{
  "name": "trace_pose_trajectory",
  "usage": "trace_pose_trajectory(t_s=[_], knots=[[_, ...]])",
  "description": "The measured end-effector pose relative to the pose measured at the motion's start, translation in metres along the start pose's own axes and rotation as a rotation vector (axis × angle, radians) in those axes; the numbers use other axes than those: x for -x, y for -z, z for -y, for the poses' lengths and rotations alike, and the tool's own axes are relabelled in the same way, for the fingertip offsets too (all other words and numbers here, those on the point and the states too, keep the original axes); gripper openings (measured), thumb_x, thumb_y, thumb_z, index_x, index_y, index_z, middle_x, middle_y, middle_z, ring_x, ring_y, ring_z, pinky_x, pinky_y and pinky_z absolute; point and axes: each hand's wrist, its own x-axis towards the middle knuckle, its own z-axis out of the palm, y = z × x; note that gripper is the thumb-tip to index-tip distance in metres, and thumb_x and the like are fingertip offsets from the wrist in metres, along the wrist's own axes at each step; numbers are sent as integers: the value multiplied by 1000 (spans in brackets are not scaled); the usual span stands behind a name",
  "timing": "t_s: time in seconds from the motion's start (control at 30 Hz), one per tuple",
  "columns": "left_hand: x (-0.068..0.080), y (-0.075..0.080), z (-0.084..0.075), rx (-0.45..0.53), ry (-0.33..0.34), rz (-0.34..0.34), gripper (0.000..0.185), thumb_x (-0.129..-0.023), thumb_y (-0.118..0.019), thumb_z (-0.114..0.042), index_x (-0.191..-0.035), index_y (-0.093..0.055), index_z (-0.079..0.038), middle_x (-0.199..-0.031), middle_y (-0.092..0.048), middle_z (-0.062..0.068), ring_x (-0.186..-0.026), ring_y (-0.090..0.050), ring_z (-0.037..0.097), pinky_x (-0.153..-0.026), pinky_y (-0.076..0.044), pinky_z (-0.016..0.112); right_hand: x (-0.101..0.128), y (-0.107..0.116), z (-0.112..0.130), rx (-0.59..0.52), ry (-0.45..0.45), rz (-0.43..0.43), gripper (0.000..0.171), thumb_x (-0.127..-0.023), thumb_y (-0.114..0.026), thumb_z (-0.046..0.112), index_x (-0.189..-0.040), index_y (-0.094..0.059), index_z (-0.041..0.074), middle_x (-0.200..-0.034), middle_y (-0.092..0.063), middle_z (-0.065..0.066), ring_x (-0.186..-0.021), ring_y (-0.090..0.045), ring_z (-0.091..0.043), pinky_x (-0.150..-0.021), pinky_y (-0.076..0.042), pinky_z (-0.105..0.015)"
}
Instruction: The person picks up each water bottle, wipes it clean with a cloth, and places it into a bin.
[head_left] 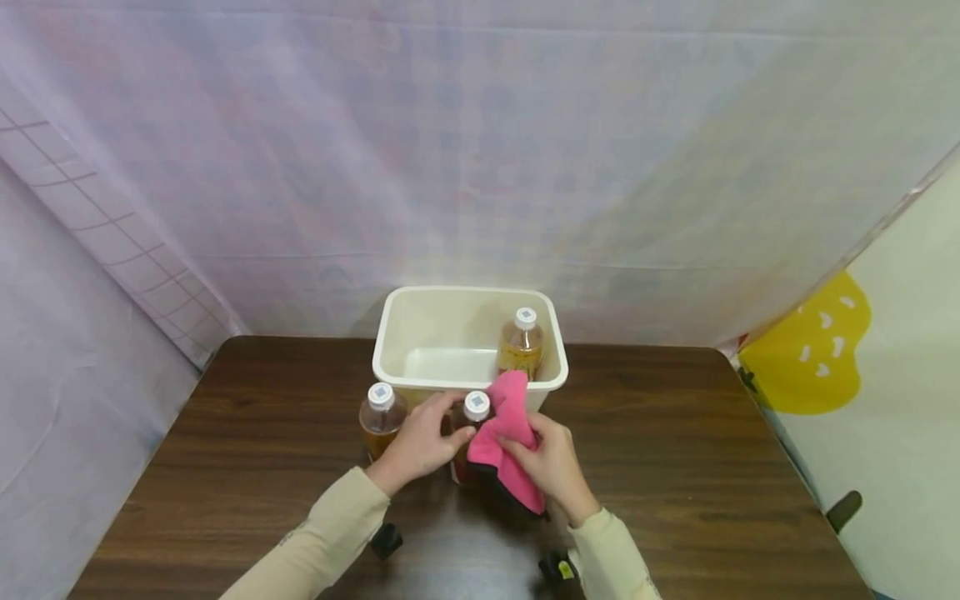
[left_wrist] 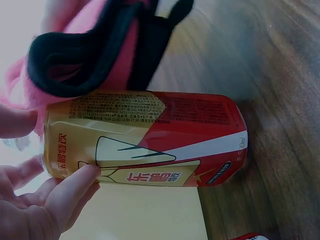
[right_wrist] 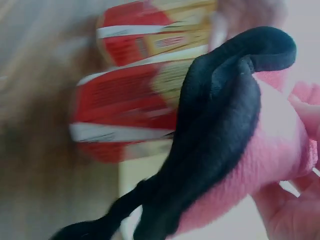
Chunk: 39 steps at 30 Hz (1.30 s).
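My left hand [head_left: 423, 442] holds a bottle [head_left: 477, 407] with a white cap, upright on the table in front of the bin. In the left wrist view its red and gold label [left_wrist: 145, 140] shows, with fingertips on the upper part. The right hand [head_left: 557, 467] grips a pink cloth [head_left: 510, 433] with black edging and presses it against the bottle's right side. In the right wrist view the cloth's black trim [right_wrist: 220, 110] covers part of the bottle. Left of my left hand stands a second bottle [head_left: 381, 417] of the same kind.
Behind the hands sits a cream plastic bin [head_left: 381, 342], with another capped bottle [head_left: 521, 343] at its right end. The brown wooden table [head_left: 675, 450] meets a pale curtain [head_left: 480, 167] at its back edge. Small black objects [head_left: 386, 540] appear near the sleeves.
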Motion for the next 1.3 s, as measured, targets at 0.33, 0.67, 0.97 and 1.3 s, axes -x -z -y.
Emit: trace_pose_trajectory(t_s=[0.33, 0.67, 0.97, 1.3], knots=[[2, 2, -1, 3, 6, -1, 43, -76, -67, -12, -117, -55, -8, -105, -61, 7, -83, -55, 16, -72, -47, 32, -9, 2, 14, 34, -13, 50, 19, -67, -79, 9, -82, -67, 7, -76, -65, -3, -64, -53, -10, -58, -47, -24], [1, 1, -3, -8, 17, 4, 42, -79, -68, -18, -117, -55, -10, -108, -60, 8, -86, -56, 18, -75, -47, 35, 2, -1, 2, 16, -97, 45, 21, -65, -79, 5, -83, -67, 5, -71, -65, -6, -59, -51, -10, -53, -45, -22], [1, 0, -3, -4, 25, 14, 42, -80, -67, -18, -118, -54, -7, -115, -58, 12, -104, -55, 27, -88, -45, 42, 28, -20, -26, 8, -178, 63, 19, -64, -77, 0, -78, -65, 5, -64, -62, -3, -55, -48, -5, -48, -43, -21], [1, -5, -7, 17, 52, -11, 49, -76, -70, -30, -117, -54, -8, -114, -58, 10, -104, -56, 25, -87, -45, 41, 42, -34, -47, 60, -205, 78, 19, -63, -77, 0, -75, -64, 5, -58, -55, 1, -52, -40, -5, -46, -37, -19]])
